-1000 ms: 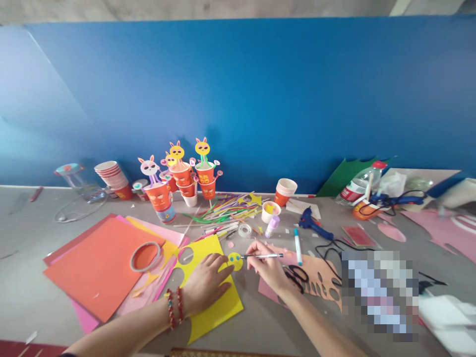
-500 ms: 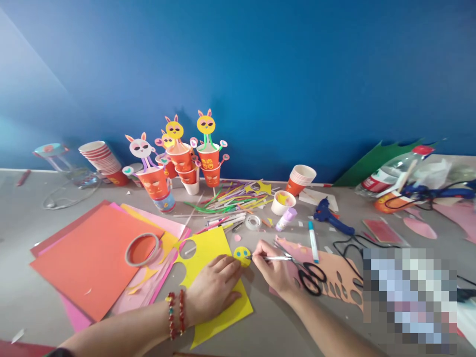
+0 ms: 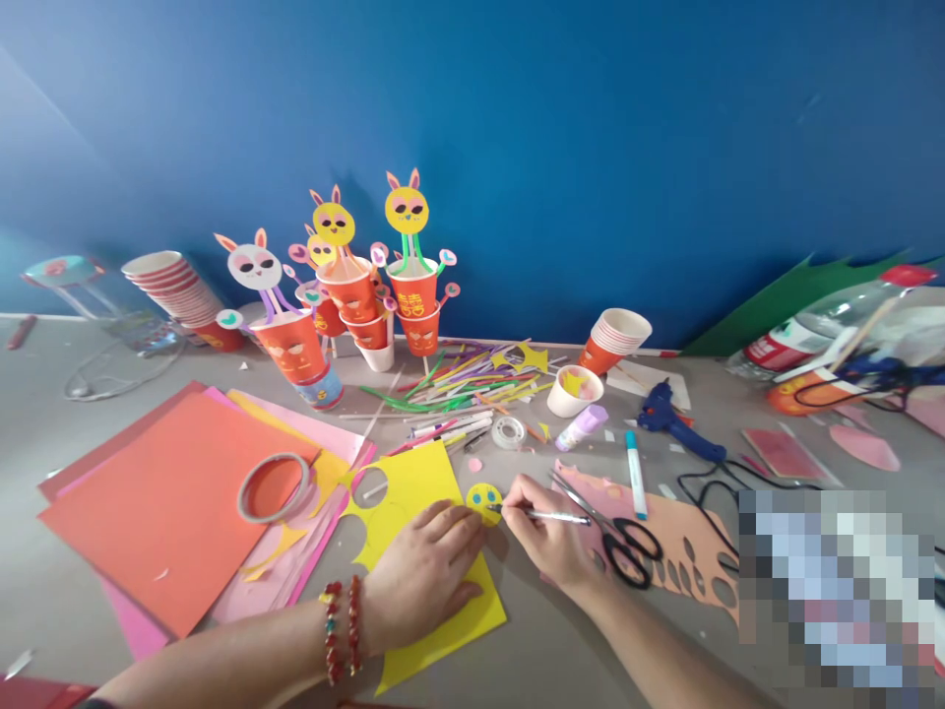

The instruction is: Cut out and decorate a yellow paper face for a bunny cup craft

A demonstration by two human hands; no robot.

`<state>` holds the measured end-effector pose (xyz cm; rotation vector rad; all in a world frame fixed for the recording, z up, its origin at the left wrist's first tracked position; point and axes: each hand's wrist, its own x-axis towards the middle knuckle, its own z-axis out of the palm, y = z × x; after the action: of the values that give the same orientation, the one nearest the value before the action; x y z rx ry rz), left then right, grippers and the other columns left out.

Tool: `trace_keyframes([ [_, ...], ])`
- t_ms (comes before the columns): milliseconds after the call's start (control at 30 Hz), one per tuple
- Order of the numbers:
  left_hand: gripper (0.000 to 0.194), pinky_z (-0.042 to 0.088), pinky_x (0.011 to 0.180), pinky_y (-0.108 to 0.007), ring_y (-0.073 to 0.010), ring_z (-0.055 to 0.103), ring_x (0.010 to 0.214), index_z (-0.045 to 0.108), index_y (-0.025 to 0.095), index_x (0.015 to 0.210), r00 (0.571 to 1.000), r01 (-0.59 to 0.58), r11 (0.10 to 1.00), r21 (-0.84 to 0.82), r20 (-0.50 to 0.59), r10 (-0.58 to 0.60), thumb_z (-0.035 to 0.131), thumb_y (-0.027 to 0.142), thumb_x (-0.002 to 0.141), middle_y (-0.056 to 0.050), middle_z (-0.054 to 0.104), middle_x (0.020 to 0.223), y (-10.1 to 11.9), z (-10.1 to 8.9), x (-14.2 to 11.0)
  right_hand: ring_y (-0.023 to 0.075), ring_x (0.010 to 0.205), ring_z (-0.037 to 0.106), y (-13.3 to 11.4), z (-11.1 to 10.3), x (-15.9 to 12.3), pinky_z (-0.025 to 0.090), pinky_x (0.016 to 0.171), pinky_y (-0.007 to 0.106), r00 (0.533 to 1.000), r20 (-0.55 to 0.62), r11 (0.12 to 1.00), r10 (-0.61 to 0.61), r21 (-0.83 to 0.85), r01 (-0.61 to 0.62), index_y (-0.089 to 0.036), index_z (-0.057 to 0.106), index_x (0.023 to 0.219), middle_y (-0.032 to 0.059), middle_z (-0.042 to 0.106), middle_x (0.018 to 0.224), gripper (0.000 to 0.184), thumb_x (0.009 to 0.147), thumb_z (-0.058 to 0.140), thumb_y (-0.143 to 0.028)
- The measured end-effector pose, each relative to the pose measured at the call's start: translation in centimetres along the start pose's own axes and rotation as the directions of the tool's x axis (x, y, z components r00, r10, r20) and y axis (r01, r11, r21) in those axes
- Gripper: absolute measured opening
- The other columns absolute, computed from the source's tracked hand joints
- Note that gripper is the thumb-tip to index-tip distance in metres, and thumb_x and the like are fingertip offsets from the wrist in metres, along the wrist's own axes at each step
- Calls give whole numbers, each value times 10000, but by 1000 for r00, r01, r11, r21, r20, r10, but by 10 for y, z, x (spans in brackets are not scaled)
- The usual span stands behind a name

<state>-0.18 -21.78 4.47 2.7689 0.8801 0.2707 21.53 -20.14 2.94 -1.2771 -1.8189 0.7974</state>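
Note:
My right hand (image 3: 546, 532) grips a slim pen (image 3: 557, 516), its tip at a small yellow paper circle (image 3: 484, 500). Two blue dots and fine dark marks show on that circle. Fingers stretched out, my left hand (image 3: 428, 571) lies flat on a yellow sheet (image 3: 424, 483) with round cut-outs, its fingertips at the circle's lower left edge. Black-handled scissors (image 3: 624, 542) rest right of my right hand, partly over orange and pink paper with cut-out holes (image 3: 679, 551). A blue-capped marker (image 3: 636, 478) lies beyond them.
Red paper cups with paper rabbit figures (image 3: 287, 345) stand at the back left. Nearer are a red-orange sheet (image 3: 169, 502) and a tape roll (image 3: 273, 487). Coloured pipe cleaners (image 3: 450, 379), a glue stick (image 3: 581, 428) and a blue glue gun (image 3: 675, 423) with a black cord lie beyond my hands.
The camera view has shifted slightly, so things sit more spread out. The pen stays at the circle, and small marks above the blue dots show more clearly. My left hand stays on the sheet.

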Motion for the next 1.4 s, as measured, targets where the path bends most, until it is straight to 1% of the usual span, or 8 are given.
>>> trace_keyframes([
  [333, 498, 372, 1140, -447, -289, 491, 1275, 481, 122, 1371, 1000, 3, 1000, 11, 23, -3, 545, 391, 958, -109, 582, 1347, 1, -1, -1, 123, 530, 437, 1, 1, 0, 322, 510, 240, 1000, 12, 1000, 18, 7, -19, -238, 432, 706, -56, 472, 602, 205, 895, 480, -175],
  [600, 515, 387, 1130, -449, -282, 496, 1265, 481, 121, 1371, 1000, 1, 1000, 9, 6, -1, 569, 398, 945, -108, 591, 1330, 1, -1, 0, 122, 537, 439, 2, 1, 0, 325, 515, 240, 999, 37, 1000, 19, -2, -19, -238, 420, 715, -55, 466, 607, 208, 907, 466, -174],
  [967, 515, 364, 1147, -438, -279, 480, 1282, 480, 111, 1377, 999, 8, 1000, 20, 41, -8, 539, 409, 961, -97, 577, 1355, 1, -3, 0, 115, 529, 422, 1, 1, 0, 313, 508, 233, 1000, 21, 1000, 9, 16, -10, -236, 408, 713, -62, 448, 598, 213, 901, 467, -156],
  [1200, 502, 373, 1139, -435, -278, 491, 1273, 498, 108, 1361, 1000, 5, 1000, 20, 26, -6, 534, 412, 964, -95, 591, 1339, 1, -3, 1, 115, 531, 428, 3, 1, 0, 317, 513, 232, 1000, 23, 1000, 6, 7, -6, -236, 409, 713, -62, 451, 597, 209, 892, 472, -149],
  [1400, 517, 367, 1142, -442, -286, 488, 1279, 487, 109, 1374, 999, 7, 1000, 22, 38, -8, 543, 412, 959, -98, 576, 1365, 0, -3, 1, 113, 535, 434, 1, 1, 0, 326, 521, 226, 1000, -2, 1000, -6, -6, 6, -234, 408, 711, -63, 456, 599, 212, 894, 463, -141],
])
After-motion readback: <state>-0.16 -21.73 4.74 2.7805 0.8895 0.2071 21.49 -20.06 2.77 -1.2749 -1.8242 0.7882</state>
